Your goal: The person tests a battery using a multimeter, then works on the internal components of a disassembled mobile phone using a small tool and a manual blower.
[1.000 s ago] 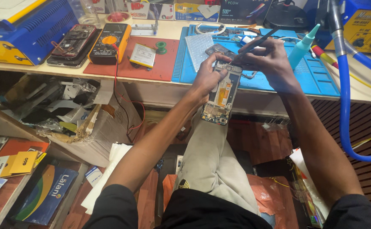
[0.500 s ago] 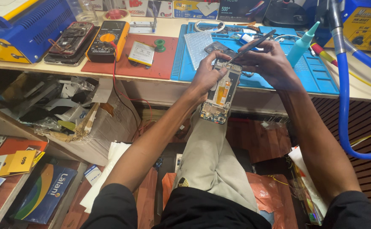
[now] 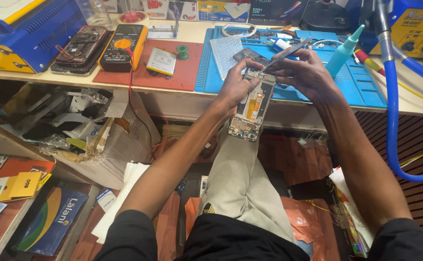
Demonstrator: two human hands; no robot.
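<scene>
Fingers of the left hand (image 3: 238,87) curl around the upper part of an opened smartphone with its back cover off and its orange and metal innards showing (image 3: 250,108), gripping it from the left side so that the device hangs tilted, top end at the bench edge and bottom end out over the lap. Just to the right, the right hand (image 3: 305,75) pinches a pair of slim dark metal tweezers (image 3: 284,52), fingers closed on the shaft, with the tip coming down at the phone's top end, right by the left thumb. Both hands work at the front edge of a blue silicone work mat (image 3: 366,89) that lies on the pale wooden bench (image 3: 37,77). On the mat, behind the hands, rest a clear ridged plastic sheet (image 3: 225,49) and a teal squeeze bottle with a pointed nozzle (image 3: 343,52), standing just beside the right hand. To the left of the blue mat lies a red mat (image 3: 192,72) carrying a flat white rectangular battery (image 3: 161,61) and a small green spool (image 3: 182,50). Further left sit a yellow and black multimeter (image 3: 123,47), a stripped phone with cracked glass (image 3: 80,46) and a blue and yellow machine (image 3: 23,29). A thick blue hose (image 3: 392,121) loops down at the right edge of the bench.
</scene>
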